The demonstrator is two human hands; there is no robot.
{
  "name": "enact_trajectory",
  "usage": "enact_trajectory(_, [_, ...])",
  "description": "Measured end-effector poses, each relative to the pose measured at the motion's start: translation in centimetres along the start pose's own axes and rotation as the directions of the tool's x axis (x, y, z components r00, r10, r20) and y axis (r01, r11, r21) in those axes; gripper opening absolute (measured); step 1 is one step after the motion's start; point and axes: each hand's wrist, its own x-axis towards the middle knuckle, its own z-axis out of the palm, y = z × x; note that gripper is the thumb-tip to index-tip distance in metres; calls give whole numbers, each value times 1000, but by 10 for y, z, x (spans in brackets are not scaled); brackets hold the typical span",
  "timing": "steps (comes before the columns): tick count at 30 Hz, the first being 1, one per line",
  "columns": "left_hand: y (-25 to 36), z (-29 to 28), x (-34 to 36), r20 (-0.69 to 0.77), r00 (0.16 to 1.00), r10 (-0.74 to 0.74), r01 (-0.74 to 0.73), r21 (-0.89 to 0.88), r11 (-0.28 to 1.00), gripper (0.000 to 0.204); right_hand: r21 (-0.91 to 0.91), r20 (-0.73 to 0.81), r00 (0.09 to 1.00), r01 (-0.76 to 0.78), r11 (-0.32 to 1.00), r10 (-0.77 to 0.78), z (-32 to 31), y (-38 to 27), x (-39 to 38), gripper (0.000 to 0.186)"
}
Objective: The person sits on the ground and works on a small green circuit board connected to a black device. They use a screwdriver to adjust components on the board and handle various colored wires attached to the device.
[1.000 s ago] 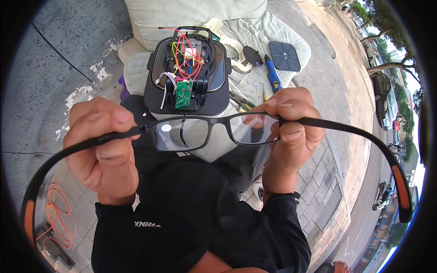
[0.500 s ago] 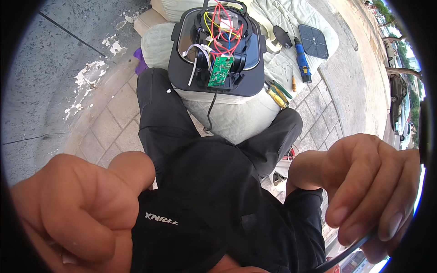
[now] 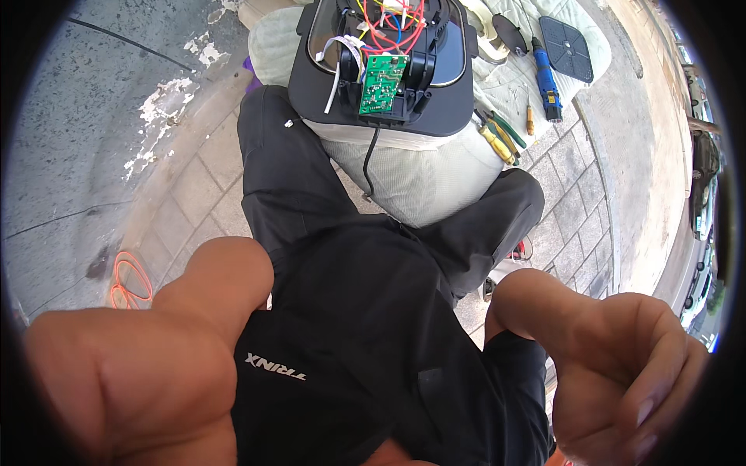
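Black shirt (image 3: 342, 318), lower centre; left hand (image 3: 144, 380), lower left, fingers hidden; right hand (image 3: 618, 380), lower right, fingers curled; grips cannot be told; best moved level, gently.

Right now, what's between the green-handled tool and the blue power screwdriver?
A small orange-handled tool lies between them, on the pale quilted cloth, in the head view.

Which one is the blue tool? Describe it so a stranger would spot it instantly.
Start at the big black appliance, then move right onto the pale cloth. Beside the dark square panel lies the blue tool. Its long blue body sets it apart from the yellow-handled tool nearby.
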Motion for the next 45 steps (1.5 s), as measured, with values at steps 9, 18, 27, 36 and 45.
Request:
enact_trajectory(9, [-30,15,-10,-31,999,-22,24,59,998,40,-73,-155,988,-22,997,11,3,22,-33,14])
enact_trajectory(18, [-94,-2,-37,-142,973,-185,221,318,922,43,-293,-327,866,-473,831,378,17,70,-80,24])
enact_trajectory(27, [-167,-30,-141,-390,791,-471,606,602,520,45,-625,-480,466,-776,83,744,-102,176,-119,30])
enact_trajectory(36, [-177,-30,-124,-425,767,-480,634,613,471,21,-321,-36,553,-795,514,833,45,173,-112,16])
enact_trajectory(45, [-172,-23,-99,-537,577,-616,811,282,514,19,-223,-63,459,-872,436,886,79,183,-109,18])
